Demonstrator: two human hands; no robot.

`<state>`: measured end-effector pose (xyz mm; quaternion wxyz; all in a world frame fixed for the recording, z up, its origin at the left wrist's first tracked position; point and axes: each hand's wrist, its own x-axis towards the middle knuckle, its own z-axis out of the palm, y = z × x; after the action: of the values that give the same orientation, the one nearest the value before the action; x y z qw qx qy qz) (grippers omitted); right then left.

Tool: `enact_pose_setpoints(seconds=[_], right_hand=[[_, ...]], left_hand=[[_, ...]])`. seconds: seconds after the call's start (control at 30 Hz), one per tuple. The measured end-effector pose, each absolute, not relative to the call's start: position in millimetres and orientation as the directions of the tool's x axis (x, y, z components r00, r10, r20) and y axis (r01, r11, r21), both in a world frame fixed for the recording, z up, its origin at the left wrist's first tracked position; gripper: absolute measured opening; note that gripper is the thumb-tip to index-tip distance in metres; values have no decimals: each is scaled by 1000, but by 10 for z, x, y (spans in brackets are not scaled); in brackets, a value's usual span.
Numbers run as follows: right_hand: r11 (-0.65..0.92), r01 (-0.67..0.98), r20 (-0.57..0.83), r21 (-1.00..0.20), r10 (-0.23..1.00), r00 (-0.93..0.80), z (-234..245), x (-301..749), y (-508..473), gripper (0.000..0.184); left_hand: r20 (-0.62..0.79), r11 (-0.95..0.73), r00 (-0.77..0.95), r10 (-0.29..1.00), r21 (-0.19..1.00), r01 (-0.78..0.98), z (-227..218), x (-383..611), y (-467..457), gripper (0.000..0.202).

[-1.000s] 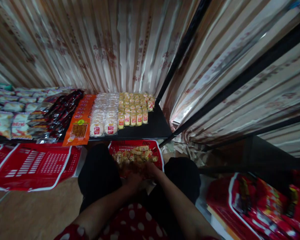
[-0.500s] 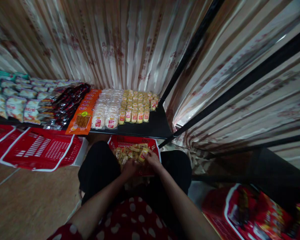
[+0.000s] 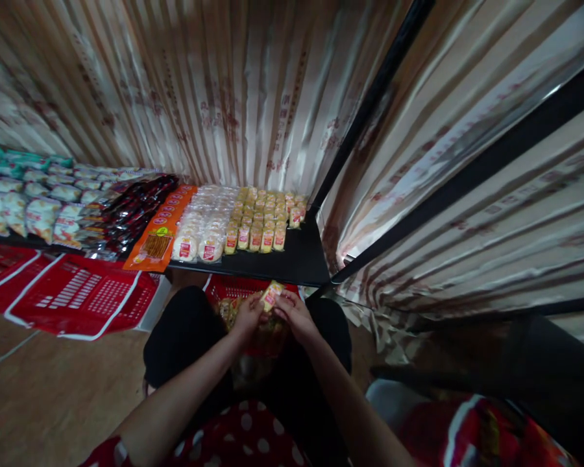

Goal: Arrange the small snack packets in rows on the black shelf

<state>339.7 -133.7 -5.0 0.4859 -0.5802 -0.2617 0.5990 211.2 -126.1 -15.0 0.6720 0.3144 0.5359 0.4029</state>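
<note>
Both my hands are raised together over a red basket that sits between my knees and holds several small yellow snack packets. My left hand and my right hand pinch one yellow packet between their fingertips, just below the front edge of the black shelf. On that shelf lie rows of the same yellow packets, with round white packets to their left.
Further left on the shelf lie orange snack packs, dark red packets and white bags. Empty red baskets stand on the wooden floor at left. Striped curtains hang behind. Red packages sit at lower right.
My hands were down in the basket among the packets a second ago. They have come up with one yellow packet held between them, and the view has shifted slightly right.
</note>
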Motion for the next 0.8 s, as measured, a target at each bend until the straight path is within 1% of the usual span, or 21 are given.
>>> enact_pose_setpoints(seconds=[0.07,0.13,0.23,0.3,0.4,0.47,0.53,0.6,0.67,0.73,0.8], right_hand=[[-362,-223,-398,-905,906,143,-40,3405,-1329,41],[-298,-166,-322,-940,936,142,-21,3407,-1310,39],[-180,-129,-202,-975,963,178,27,3425,-1241,36],[-143,-116,-167,-983,960,226,63,3464,-1163,37],[-133,-107,-159,-985,945,287,106,3568,-1001,39],[-111,-80,-132,-991,935,330,116,3661,-863,37],[-77,-11,-75,-997,913,402,105,3761,-706,35],[-59,82,-12,-995,878,479,75,3859,-538,35],[-65,174,36,-983,852,522,34,3948,-373,36],[-75,254,75,-964,845,530,-6,4021,-223,35],[-80,320,103,-944,849,518,-40,4079,-89,33]], left_hand=[[-432,436,70,899,870,-231,-101,2177,-1207,17],[-402,404,63,913,877,-261,-41,2260,-1142,13],[-373,381,83,924,880,-284,67,2411,-1024,12],[-356,365,82,931,887,-285,137,2519,-932,13],[-336,349,95,937,902,-253,222,2667,-775,18],[-325,338,100,940,927,-165,267,2743,-667,24],[-287,287,46,957,958,13,317,2802,-569,31],[-190,190,-24,981,954,232,381,2856,-492,34],[-82,88,-32,996,920,382,459,2923,-433,33],[-48,44,-1,999,903,428,537,3010,-376,34],[-83,62,32,996,904,422,596,3108,-305,35]])
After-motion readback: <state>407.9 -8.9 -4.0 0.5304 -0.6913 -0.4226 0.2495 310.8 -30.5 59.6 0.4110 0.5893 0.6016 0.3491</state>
